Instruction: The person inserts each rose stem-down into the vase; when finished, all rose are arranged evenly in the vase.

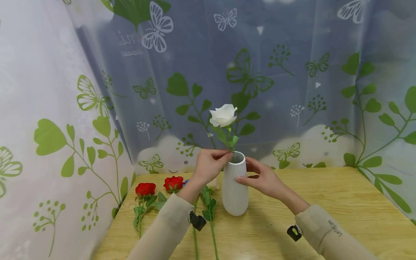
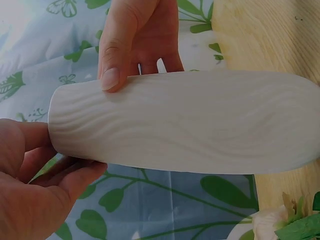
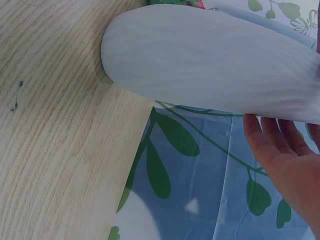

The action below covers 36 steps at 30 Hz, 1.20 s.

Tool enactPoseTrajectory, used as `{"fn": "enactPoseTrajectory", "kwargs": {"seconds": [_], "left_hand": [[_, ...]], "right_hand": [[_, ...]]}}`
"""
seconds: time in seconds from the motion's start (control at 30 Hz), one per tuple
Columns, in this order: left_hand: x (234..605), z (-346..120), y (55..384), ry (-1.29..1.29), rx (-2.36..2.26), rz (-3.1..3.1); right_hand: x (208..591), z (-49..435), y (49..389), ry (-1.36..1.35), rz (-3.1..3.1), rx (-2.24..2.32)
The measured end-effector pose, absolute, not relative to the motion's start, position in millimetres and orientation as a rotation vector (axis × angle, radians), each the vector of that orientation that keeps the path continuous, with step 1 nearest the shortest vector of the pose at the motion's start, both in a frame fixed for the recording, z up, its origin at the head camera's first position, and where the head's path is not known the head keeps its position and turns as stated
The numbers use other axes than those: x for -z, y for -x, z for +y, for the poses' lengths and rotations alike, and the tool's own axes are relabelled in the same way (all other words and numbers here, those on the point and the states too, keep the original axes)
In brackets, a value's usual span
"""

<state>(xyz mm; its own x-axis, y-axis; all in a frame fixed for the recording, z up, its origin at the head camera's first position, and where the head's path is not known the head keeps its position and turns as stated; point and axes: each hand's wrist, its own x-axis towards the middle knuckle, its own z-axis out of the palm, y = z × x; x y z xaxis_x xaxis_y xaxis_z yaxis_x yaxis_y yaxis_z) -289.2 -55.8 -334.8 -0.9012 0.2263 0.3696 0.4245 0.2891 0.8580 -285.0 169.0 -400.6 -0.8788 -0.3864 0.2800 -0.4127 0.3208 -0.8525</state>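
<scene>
A white rose (image 1: pixel 223 116) stands upright over the mouth of a tall white vase (image 1: pixel 236 191), its stem at the rim. My left hand (image 1: pixel 208 165) pinches that stem between thumb and fingers, close against the vase's lip. On the vase's other side, my right hand (image 1: pixel 264 180) holds the upper body, thumb on the front and fingers behind. The left wrist view shows the ridged vase (image 2: pixel 185 122) between both hands. From the right wrist, fingers (image 3: pixel 255 132) touch the vase's side. The lower stem inside the vase is hidden.
Red roses (image 1: pixel 145 189) with leafy green stems lie on the wooden table (image 1: pixel 325 209), left of the vase. A pale rose (image 1: pixel 213 184) and a partly hidden blue flower (image 1: pixel 185 183) lie near the left forearm. A patterned curtain (image 1: pixel 201 65) hangs behind the table.
</scene>
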Motion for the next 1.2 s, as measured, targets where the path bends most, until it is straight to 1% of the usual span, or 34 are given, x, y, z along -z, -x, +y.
{"fn": "enactPoseTrajectory", "kwargs": {"seconds": [0.3, 0.5, 0.83, 1.2], "left_hand": [[336, -65, 290, 0.612, 1.708, -2.372], [341, -79, 294, 0.656, 1.784, -2.295], [354, -117, 292, 0.593, 1.913, -2.266], [378, -166, 285, 0.493, 2.036, -2.238]], "right_hand": [[398, 168, 283, -0.730, -2.566, -1.639], [397, 167, 283, -0.710, -2.583, -1.622], [397, 168, 284, -0.688, -2.593, -1.615], [401, 168, 283, -0.648, -2.586, -1.624]]}}
